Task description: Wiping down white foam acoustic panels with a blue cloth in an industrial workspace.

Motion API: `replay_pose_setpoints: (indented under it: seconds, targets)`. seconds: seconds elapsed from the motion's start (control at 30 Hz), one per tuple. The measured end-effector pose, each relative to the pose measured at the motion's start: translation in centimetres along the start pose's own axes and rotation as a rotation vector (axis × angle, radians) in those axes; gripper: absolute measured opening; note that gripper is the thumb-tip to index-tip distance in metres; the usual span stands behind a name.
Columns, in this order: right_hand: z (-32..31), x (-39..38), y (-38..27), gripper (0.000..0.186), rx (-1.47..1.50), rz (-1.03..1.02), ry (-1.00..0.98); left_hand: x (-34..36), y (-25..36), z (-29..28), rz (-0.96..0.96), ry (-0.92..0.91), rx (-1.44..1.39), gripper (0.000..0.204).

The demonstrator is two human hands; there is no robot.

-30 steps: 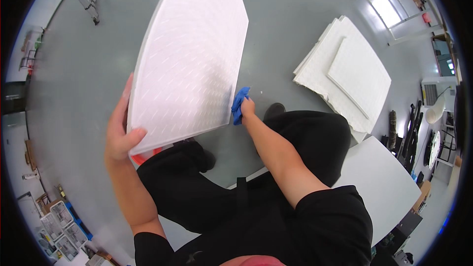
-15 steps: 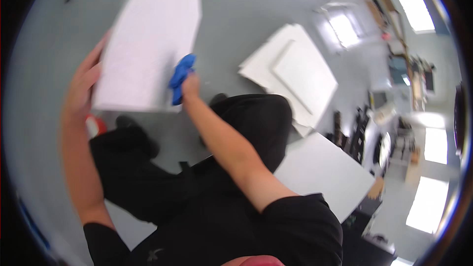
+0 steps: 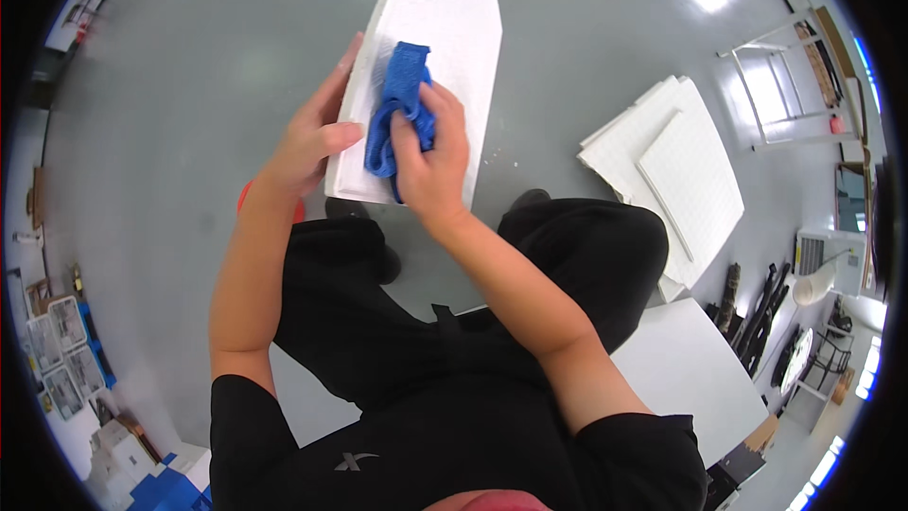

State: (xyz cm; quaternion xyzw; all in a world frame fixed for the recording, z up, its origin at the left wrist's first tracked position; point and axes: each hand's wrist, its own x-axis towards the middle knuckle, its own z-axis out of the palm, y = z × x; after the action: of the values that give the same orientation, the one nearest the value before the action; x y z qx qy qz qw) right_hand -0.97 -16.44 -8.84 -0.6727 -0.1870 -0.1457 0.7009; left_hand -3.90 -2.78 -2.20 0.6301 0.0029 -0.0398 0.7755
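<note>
A long white board [image 3: 462, 33], foam-like with a pointed outline, is held up in front of me above the floor. My left hand [image 3: 317, 132] grips its left edge, the thumb on the near face and the other fingers partly hidden behind the edge. Bunched in my right hand [image 3: 437, 156] is a blue cloth [image 3: 407, 71], pressed against the lower part of the board's face toward its left side. The right fingers and thumb are closed on the cloth.
On the floor at right lies a stack of white foam sheets [image 3: 705, 180]. I sit with my legs apart, a white flat surface [image 3: 695, 378] beside me. White crumbs [image 3: 501, 156] dot the grey floor. A red round object [image 3: 248, 197] shows behind my left forearm. Bins [image 3: 66, 350] stand far left.
The cloth in my right hand has moved from the board's right edge across to its left side. The whole view has shifted, so board and hands appear further right. My left hand keeps its hold.
</note>
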Motion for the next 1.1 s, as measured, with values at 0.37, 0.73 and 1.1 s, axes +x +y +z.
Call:
replay_pose_setpoints:
  seconds: [0.37,0.73,1.1]
  targets:
    - [-0.6,1.5,1.1,0.034,-0.087,-0.188,-0.056,0.6,0.6,1.8,0.005,-0.053,0.063,0.109]
    - [1.3,13.7,6.0,0.032,-0.186,0.018,0.057,0.5,0.7,2.6,-0.071,0.041,0.129,0.120]
    - [1.7,19.9,8.3,0.031,-0.106,-0.038,0.104,2.5,2.0,1.0,-0.045,0.075,0.083,0.116]
